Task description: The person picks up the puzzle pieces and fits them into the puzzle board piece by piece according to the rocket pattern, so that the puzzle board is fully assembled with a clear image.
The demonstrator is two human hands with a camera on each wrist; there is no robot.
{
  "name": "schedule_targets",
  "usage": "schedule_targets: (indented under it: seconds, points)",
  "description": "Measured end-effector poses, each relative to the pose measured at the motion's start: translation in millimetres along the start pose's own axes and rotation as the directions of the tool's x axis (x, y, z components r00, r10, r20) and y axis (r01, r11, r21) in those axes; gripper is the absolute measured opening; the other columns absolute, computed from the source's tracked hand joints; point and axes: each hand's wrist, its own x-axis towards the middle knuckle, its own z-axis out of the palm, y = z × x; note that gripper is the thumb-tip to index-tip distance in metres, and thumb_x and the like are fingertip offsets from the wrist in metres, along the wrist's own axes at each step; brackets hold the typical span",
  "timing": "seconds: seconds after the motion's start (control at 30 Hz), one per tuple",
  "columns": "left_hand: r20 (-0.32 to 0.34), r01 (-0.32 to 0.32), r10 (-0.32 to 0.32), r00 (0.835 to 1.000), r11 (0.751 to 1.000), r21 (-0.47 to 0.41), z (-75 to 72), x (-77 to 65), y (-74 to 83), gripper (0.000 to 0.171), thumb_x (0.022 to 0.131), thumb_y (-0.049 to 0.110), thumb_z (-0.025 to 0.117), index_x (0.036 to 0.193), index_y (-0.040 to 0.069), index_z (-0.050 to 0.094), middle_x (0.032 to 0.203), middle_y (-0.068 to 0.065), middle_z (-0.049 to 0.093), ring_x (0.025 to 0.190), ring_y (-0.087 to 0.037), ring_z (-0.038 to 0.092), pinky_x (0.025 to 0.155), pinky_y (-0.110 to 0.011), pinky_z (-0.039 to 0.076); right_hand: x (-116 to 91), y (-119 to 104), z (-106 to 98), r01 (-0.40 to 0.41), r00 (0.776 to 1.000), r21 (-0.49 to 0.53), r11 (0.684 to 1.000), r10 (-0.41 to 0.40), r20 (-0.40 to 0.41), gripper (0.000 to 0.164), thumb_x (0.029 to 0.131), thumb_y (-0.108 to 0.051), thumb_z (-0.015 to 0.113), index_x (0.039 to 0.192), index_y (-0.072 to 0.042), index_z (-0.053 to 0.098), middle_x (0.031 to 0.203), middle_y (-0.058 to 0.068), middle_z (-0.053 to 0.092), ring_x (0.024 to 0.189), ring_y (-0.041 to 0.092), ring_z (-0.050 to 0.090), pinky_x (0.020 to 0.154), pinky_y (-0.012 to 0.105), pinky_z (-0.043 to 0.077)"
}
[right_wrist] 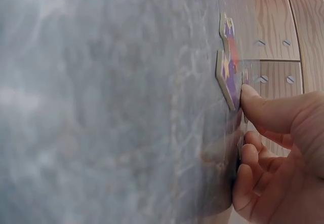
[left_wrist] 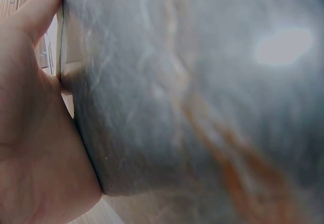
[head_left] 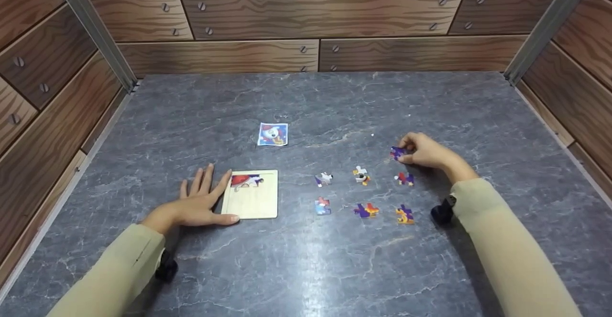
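My left hand (head_left: 196, 206) rests spread on the table at the left side of a pale wooden puzzle tray (head_left: 253, 204), its thumb and forefinger along the tray's edge. Fitted pieces with a red and white picture (head_left: 245, 180) fill part of the tray's top. Over on the right, my right hand (head_left: 424, 152) pinches a purple puzzle piece (head_left: 397, 152) between thumb and curled fingers, low over the table. Just nearer than that lies a purple and red puzzle piece (head_left: 405, 179), which shows beside the thumb (right_wrist: 260, 105) in the right wrist view.
Several loose puzzle pieces lie in two rows right of the tray, among them a blue and red one (head_left: 322, 205) and a purple and orange one (head_left: 366, 210). A small picture card (head_left: 273, 134) lies behind the tray. Wood-patterned walls (head_left: 315, 16) enclose the grey marbled table (head_left: 306, 264).
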Motion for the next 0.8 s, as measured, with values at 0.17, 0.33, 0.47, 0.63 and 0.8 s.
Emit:
schedule_targets:
  seconds: [0.17,0.33,0.47,0.63,0.8]
  points:
    - [0.0,0.007,-0.007,1.0,1.0,0.004,-0.3,0.2,0.0,0.11,0.075,0.074,0.052,0.15,0.02,-0.008,0.147,-0.022,-0.026,0.133,-0.042,-0.024,0.096,-0.067,-0.015,-1.9,2.3,0.4,-0.011,1.0,-0.014,1.0,0.011,-0.005,0.029,0.083,-0.009,0.068,0.1,0.009,0.054,0.097,0.021,0.053,0.093,0.033,0.05,0.083,0.043,0.039]
    - [0.001,0.009,-0.009,1.0,1.0,0.003,-0.1,0.8,-0.1,0.11,0.075,0.075,0.051,0.15,0.021,-0.008,0.147,-0.022,-0.027,0.133,-0.042,-0.024,0.096,-0.067,-0.015,-3.6,5.0,0.5,-0.022,0.999,-0.008,1.0,0.022,-0.025,0.031,0.083,-0.016,0.07,0.1,0.007,0.056,0.097,0.018,0.054,0.09,0.028,0.05,0.079,0.038,0.039]
    - [0.002,0.006,-0.006,1.0,1.0,0.001,0.9,1.3,0.6,0.11,0.075,0.075,0.051,0.15,0.021,-0.008,0.147,-0.022,-0.027,0.133,-0.041,-0.025,0.096,-0.067,-0.015,-6.1,6.2,-0.6,-0.029,0.998,0.007,1.0,0.03,-0.051,0.032,0.081,-0.016,0.072,0.098,0.006,0.057,0.094,0.015,0.059,0.083,0.021,0.052,0.074,0.03,0.042]
    - [0.001,0.007,-0.007,1.0,1.0,0.003,0.9,1.8,0.2,0.11,0.074,0.075,0.051,0.15,0.021,-0.008,0.147,-0.021,-0.027,0.133,-0.041,-0.025,0.096,-0.067,-0.015,-8.7,4.7,-2.5,-0.019,0.996,0.072,0.997,0.025,-0.088,0.031,0.079,-0.011,0.072,0.098,0.008,0.057,0.089,0.014,0.061,0.072,0.012,0.054,0.061,0.021,0.046]
    - [0.001,0.007,-0.007,1.0,1.0,0.004,1.1,1.9,-0.9,0.11,0.074,0.076,0.051,0.15,0.023,-0.009,0.147,-0.02,-0.028,0.133,-0.04,-0.025,0.096,-0.067,-0.015,-10.0,3.3,-2.2,0.0,0.992,0.081,0.997,0.01,-0.128,0.033,0.08,-0.012,0.073,0.099,0.009,0.057,0.088,0.015,0.062,0.07,0.011,0.055,0.059,0.019,0.046]
